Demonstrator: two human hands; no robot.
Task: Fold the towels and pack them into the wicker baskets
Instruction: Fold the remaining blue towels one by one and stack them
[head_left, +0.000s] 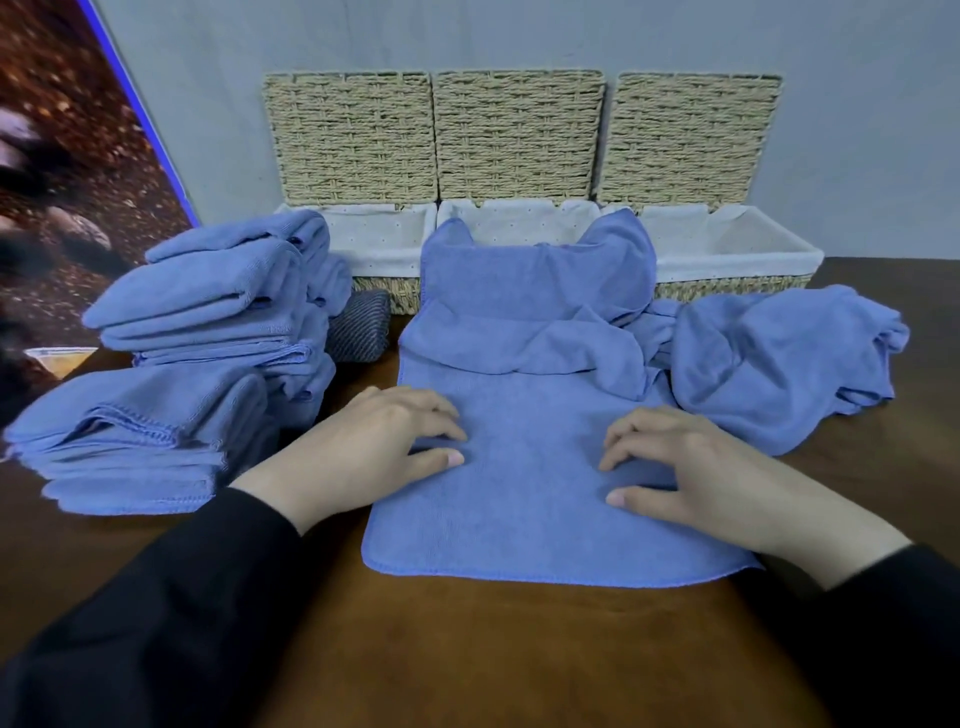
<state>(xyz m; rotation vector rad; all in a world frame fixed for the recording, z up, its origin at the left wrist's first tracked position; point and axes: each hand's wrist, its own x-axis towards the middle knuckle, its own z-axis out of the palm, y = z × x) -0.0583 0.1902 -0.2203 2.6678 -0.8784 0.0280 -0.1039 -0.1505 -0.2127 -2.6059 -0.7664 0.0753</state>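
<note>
A blue microfibre towel (524, 467) lies spread on the brown wooden table (467, 649) directly in front of the person. Its near edge lies flat, while its far end is rumpled and climbs up over the front rim of the middle wicker basket (519, 221).

Both hands rest palm-down on the flat part. The left hand (374, 441) sits on the towel's left side and the right hand (691, 467) on its right. The fingers of both are loosely bent with their tips pressing the cloth; neither hand grips anything. They seem placed to smooth the fabric and hold it still before a fold.

Three woven wicker baskets stand in a row against the grey wall, lids tipped up behind them, each lined with white cloth. The left basket (384, 234) and the right basket (737, 244) show only bare lining; the middle one's inside is mostly hidden by the draped towel.

To the left, two stacks of folded blue towels (208, 312) sit on the table. They are apparently finished and waiting to be packed. A dark grey striped cloth (358, 325) sits between the stacks and the left basket. To the right lies a crumpled heap of unfolded blue towels (779, 358).
</note>
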